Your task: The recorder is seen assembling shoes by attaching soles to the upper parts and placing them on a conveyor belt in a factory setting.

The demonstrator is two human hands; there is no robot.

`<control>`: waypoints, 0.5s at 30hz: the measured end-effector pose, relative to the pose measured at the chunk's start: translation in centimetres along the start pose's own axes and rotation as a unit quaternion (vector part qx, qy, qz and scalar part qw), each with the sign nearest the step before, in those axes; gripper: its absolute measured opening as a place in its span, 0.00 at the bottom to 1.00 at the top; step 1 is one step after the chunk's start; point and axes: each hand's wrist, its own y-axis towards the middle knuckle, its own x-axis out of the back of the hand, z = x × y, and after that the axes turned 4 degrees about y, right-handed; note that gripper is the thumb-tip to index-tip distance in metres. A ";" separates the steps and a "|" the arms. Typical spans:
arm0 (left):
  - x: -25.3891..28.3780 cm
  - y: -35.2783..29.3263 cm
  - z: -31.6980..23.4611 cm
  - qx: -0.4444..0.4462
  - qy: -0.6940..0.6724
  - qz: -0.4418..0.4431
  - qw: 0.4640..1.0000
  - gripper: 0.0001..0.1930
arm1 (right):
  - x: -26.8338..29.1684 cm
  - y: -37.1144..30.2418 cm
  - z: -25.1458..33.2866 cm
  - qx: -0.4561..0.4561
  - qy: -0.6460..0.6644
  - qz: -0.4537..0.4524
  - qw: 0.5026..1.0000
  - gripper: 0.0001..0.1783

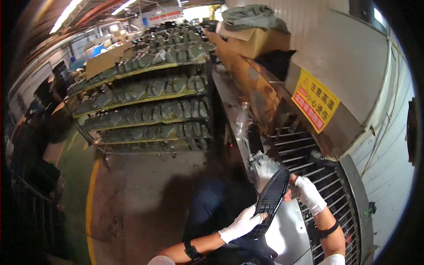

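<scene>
A black shoe sole point(274, 191) with a ridged tread is tilted in front of me, its tread side showing. My left hand point(242, 225), in a white fingerless glove, grips the lower end with the thumb laid across the tread. At the sole's upper right edge, the bare fingertips of my right hand point(308, 193) are curled against it; this hand wears a white glove too. Some fingers of both hands are hidden behind the sole. Beneath and behind it, a greyish crumpled piece point(261, 164) lies on the shiny metal ledge point(282, 229).
On my right runs a grate of metal bars point(333, 194), entering a housing with a yellow and red warning sign point(315, 100). A cardboard box point(260, 42) topped with grey cloth sits above. Ahead, a multi-tier rack point(141, 108) holds rows of dark shoes.
</scene>
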 end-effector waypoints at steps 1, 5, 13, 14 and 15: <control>0.9 -0.5 0.7 0.002 -0.002 -0.043 0.999 0.29 | -0.9 0.3 0.6 0.003 -0.013 0.020 1.000 0.29; 2.8 -3.3 3.6 0.119 -0.184 -0.112 0.969 0.30 | 13.4 4.8 -5.8 0.089 -0.256 -0.121 0.955 0.37; 4.9 -4.8 10.7 0.146 -0.176 -0.178 0.957 0.23 | 40.7 7.5 -7.8 0.024 -0.652 -0.343 0.675 0.29; 5.2 -4.5 11.2 0.160 -0.152 -0.194 0.956 0.19 | 39.7 10.2 -6.9 0.017 -0.641 -0.329 0.693 0.29; 5.2 -4.4 11.6 0.173 -0.129 -0.212 0.953 0.16 | 37.9 12.8 -6.1 0.011 -0.630 -0.313 0.711 0.29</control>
